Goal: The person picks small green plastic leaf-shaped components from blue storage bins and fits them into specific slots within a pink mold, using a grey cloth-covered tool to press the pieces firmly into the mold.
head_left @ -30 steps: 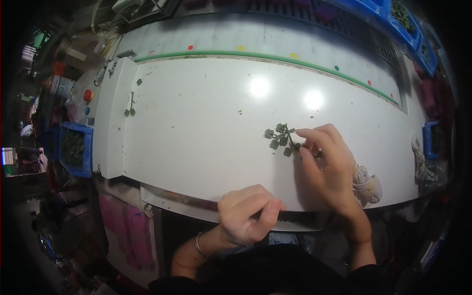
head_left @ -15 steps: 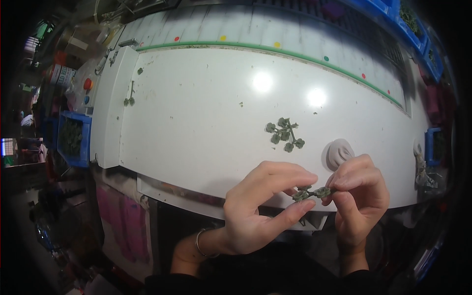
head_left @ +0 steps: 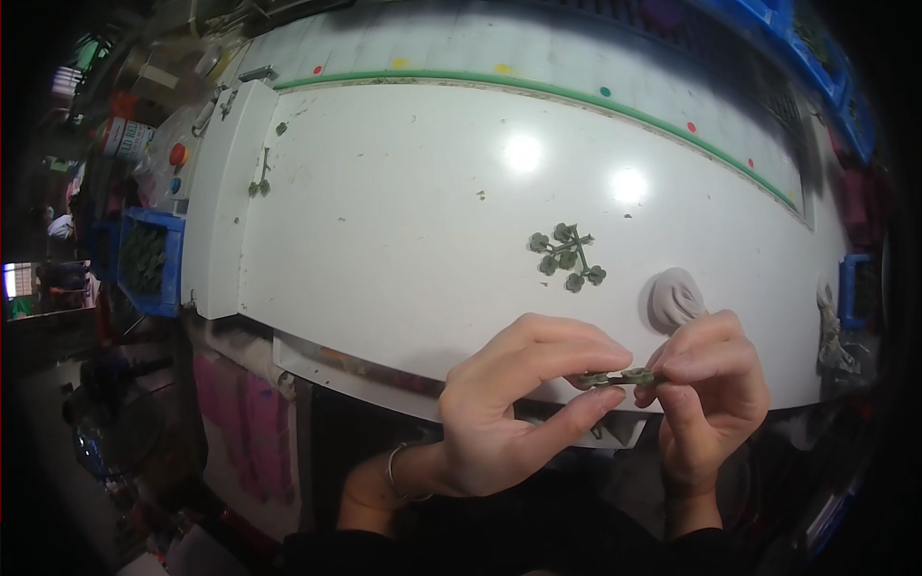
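Observation:
A small dark green sprig [head_left: 635,377] with lobed, flower-like ends is held above the table's front edge. My right hand [head_left: 712,389] pinches its right end between thumb and fingertips. Around its left end, the thumb and fingers of my left hand [head_left: 523,408] close from below and above, partly hiding it. Beyond my hands a cluster of similar green sprigs [head_left: 569,259] lies on the white table [head_left: 413,230]. Close behind my right hand sits a rounded, folded grey lump [head_left: 678,300].
Another green sprig [head_left: 260,178] lies by the table's raised left edge. Blue bins of green pieces stand at the left [head_left: 149,264], right [head_left: 855,288] and far right [head_left: 834,72]. A green strip [head_left: 432,80] borders a pale slatted surface with coloured dots at the back.
The sprig has tilted between my fingers, its lobes now seen more edge-on. My left fingers have drawn slightly closer around it. The whole view has shifted a little.

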{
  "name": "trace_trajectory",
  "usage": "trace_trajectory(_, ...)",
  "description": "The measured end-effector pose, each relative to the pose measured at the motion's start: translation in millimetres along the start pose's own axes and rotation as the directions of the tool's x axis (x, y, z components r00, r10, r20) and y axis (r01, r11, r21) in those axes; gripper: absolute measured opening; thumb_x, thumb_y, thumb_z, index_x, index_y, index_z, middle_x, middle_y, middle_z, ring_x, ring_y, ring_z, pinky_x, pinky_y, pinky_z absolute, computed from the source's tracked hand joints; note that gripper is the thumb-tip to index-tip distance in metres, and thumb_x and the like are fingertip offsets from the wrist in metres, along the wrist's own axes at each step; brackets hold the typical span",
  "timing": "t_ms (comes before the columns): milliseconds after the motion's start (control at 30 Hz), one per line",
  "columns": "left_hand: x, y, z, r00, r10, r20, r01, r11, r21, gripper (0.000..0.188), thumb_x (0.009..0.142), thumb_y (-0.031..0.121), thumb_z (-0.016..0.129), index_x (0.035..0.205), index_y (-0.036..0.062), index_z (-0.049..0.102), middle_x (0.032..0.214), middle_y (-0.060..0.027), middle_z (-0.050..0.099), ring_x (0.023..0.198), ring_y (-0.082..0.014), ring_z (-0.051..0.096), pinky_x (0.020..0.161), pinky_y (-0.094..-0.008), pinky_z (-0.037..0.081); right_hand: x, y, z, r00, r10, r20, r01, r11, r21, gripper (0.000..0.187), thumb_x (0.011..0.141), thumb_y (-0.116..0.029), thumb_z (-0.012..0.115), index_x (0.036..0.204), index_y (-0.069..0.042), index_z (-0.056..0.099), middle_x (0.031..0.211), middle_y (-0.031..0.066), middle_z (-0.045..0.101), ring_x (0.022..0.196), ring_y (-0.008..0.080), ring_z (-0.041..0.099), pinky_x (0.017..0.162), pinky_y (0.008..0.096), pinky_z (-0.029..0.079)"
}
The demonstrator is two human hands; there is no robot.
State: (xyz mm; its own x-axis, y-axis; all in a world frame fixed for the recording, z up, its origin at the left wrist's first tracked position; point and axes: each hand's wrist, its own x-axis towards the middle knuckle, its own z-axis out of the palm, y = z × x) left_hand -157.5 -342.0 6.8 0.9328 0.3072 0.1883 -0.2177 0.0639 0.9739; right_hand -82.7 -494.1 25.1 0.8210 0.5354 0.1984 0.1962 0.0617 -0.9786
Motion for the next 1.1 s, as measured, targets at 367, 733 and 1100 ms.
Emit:
trace_trajectory(367, -2, 3, -2, 0.992, -0.125, -0.014, 0.123, 0.987, -0.108, 0.021, 0.078, -0.006, 0.061, 0.099, -0.0083, 0.059, 0.097, -0.0174, 0.058, 0.088, -0.0203, 0.060, 0.075, -0.0289, 0.050, -4, -2, 3, 0.999, -0.024, -0.043, 0.023, 1.000, -0.021, 0.022, 0.072, 0.015, 0.061, 0.090, 0.003, 0.057, 0.088, 0.0159, 0.053, 0.070, 0.0147, 0.058, 0.062, 0.0220, 0.050)
trace_trajectory(733, -3, 1, -4, 0.987, -0.156, 0.035, 0.160, 0.976, -0.147, 0.019, 0.082, -0.008, 0.052, 0.099, -0.0079, 0.059, 0.096, -0.0189, 0.061, 0.089, -0.0224, 0.062, 0.078, -0.0301, 0.051, -5, -14, 11, 0.976, -0.216, -0.024, 0.197, 0.926, -0.323, 0.033, 0.059, 0.013, 0.072, 0.084, -0.008, 0.062, 0.080, 0.0074, 0.057, 0.062, 0.0146, 0.058, 0.049, 0.0212, 0.044)
trace_trajectory(1100, -2, 0, -2, 0.972, -0.224, 0.065, 0.234, 0.928, -0.291, 0.016, 0.084, -0.006, 0.053, 0.099, -0.0085, 0.059, 0.096, -0.0203, 0.061, 0.090, -0.0243, 0.062, 0.079, -0.0325, 0.052, -6, -12, 12, 0.985, -0.166, -0.055, 0.149, 0.960, -0.235, 0.031, 0.062, 0.010, 0.073, 0.087, -0.004, 0.061, 0.079, 0.0090, 0.057, 0.061, 0.0140, 0.057, 0.051, 0.0211, 0.046)
